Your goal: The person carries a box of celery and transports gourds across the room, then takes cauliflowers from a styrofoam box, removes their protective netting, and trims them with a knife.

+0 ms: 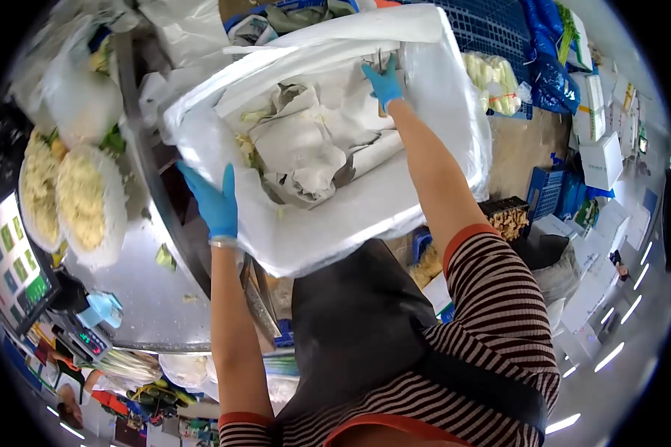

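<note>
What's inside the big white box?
Crumpled pale paper, some yellowish scraps, and the blue-gloved right hand near the far corner. The paper covers whatever's underneath, so that can't be seen.

- Your left hand [215, 208] wears a blue glove, its fingers extended forward and to the left, the thumb standing apart from them.
- Your left wrist [224, 242] has a pale band around it.
- Your left forearm [235, 320] runs nearly straight forward, bare up to an orange-edged, striped left sleeve [247, 428].
- Your right hand [385, 84], also blue-gloved, reaches farther forward than the left, thumb and fingers parted.
- Your right forearm [434, 164] angles forward and inward, bare below the striped right sleeve [492, 279].
</note>
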The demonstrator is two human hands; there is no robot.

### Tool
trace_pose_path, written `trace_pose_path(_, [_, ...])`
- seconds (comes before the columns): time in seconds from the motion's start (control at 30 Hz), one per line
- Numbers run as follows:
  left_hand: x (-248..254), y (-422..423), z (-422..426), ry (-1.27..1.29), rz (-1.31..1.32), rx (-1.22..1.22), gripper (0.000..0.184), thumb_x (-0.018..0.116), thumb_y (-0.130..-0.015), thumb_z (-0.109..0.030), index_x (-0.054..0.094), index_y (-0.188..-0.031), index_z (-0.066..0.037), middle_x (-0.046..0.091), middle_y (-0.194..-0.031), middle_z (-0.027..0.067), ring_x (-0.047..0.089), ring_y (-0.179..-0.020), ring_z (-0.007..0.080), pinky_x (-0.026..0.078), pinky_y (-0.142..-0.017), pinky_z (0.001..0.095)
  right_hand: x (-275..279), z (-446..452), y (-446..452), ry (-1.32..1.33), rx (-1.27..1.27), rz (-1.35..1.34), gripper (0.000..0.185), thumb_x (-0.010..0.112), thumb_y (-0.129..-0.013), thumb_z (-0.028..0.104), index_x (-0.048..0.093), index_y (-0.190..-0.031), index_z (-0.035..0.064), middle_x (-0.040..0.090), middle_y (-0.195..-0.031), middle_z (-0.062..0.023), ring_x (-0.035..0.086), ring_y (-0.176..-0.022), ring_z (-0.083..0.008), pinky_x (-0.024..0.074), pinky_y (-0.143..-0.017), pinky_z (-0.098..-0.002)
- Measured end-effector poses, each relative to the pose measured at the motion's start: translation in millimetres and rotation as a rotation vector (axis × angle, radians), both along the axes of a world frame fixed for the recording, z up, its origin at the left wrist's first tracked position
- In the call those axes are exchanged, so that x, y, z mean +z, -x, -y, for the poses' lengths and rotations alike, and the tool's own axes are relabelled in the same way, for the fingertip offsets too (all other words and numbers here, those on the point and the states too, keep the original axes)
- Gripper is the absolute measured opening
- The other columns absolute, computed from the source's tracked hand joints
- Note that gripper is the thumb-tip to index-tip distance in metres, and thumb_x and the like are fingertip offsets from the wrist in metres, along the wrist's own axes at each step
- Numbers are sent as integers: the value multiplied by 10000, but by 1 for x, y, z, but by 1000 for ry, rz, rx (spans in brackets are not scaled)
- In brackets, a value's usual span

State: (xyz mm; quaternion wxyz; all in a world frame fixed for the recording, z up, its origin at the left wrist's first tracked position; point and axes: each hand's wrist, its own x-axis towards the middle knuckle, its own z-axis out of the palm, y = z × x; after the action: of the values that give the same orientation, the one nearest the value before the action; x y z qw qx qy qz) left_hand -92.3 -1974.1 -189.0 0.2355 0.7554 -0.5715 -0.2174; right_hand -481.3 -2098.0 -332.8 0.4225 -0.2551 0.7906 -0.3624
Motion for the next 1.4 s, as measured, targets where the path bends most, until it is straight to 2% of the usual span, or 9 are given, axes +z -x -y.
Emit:
trace_pose_path(0.23, [-17,8,40,-32,-36,195,709,587,-945,-165,189,-1495,36,315,-1514,236,364,-1376,319,303,-1122,384,-123,-37,-188,177,681,-322,298,574,-868,234,624,-1122,86,653,-985,-156,632,-917,-338,498,-810,-393])
trace_pose_path(0.43, [-20,6,40,-80,-18,258,689,589,-942,-175,222,-1493,15,391,-1472,227,447,-1310,323,349,-1088,376,4,-26,-155,-161,1045,130,367,573,-863,314,631,-1183,143,673,-1110,-119,627,-1029,-311,485,-877,-391])
trace_pose_path(0.57, [-23,5,40,-66,-106,275,683,598,-935,-183,245,-1488,8,415,-1456,221,491,-1263,321,379,-1057,376,-31,-3,5,-226,772,-642,865,739,-729,537,391,-1448,205,498,-1368,-118,595,-1096,-319,516,-875,-419])
trace_pose_path(0.77, [-22,10,37,-82,-133,313,671,612,-927,-197,283,-1469,23,435,-1439,219,501,-1251,317,387,-1048,374,-87,-41,65,-196,1156,-1113,402,614,-868,388,599,-1209,175,658,-1086,-144,652,-916,-338,530,-764,-478])
trace_pose_path(0.87, [-24,11,38,-73,-68,288,662,611,-929,-203,294,-1460,34,436,-1438,221,497,-1258,318,386,-1056,375,-102,-93,1,-140,631,-708,249,585,-867,269,670,-1065,144,649,-896,-165,632,-776,-359,506,-675,-497])
trace_pose_path(0.93, [-18,13,39,-89,9,283,658,608,-932,-209,297,-1456,41,433,-1440,222,489,-1268,319,383,-1065,377,-79,-105,-63,26,1330,-717,241,615,-856,311,690,-902,87,633,-788,-165,601,-691,-354,489,-649,-487])
trace_pose_path(1.07, [-18,17,33,-101,-63,284,658,605,-939,-243,309,-1451,46,419,-1454,220,473,-1286,320,375,-1078,382,23,-131,-196,-489,385,934,326,666,-851,236,654,-1121,54,616,-723,-107,576,-540,-175,486,-503,-294])
trace_pose_path(1.23, [-13,20,34,-114,59,271,669,598,-945,-283,306,-1458,32,430,-1445,222,487,-1274,327,382,-1073,385,75,-100,-150,-62,1267,308,328,616,-888,286,650,-1153,97,681,-852,-97,632,-662,-187,525,-660,-317])
trace_pose_path(1.4, [-18,24,35,-100,63,281,650,599,-944,-291,334,-1442,30,471,-1413,211,521,-1237,321,412,-1042,387,-46,-57,49,66,712,-406,439,611,-863,388,629,-1210,119,649,-1147,-155,624,-1048,-324,483,-919,-425])
